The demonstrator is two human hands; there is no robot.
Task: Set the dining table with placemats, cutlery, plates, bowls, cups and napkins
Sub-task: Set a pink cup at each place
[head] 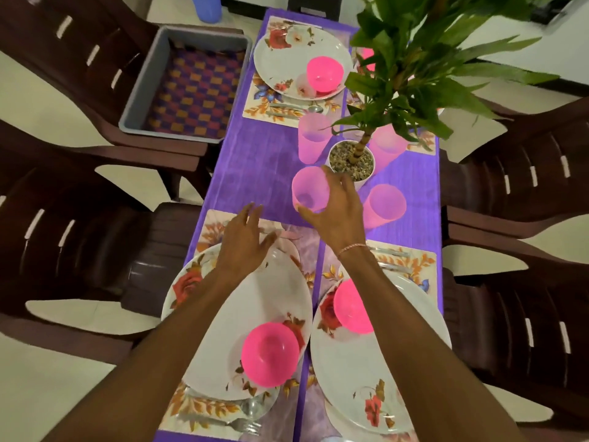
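Note:
My right hand (338,212) grips a translucent pink cup (309,193) at the middle of the purple table (255,173), thumb and fingers curled round its sides. My left hand (245,240) hovers with fingers spread above the near left flowered plate (229,330), holding nothing. That plate carries a pink bowl (270,354). The near right plate (350,378) has another pink bowl (352,309). A far left plate (280,68) holds a third bowl (325,73). Three more pink cups (310,138) (384,204) (387,148) stand around the pot.
A potted plant (350,161) in a white pot stands mid-table, its leaves hiding the far right setting. Floral placemats (210,224) lie under each plate, with cutlery (242,424) near the front and far edges. A grey tub (134,100) sits on a dark chair (47,218) at left; more chairs surround the table.

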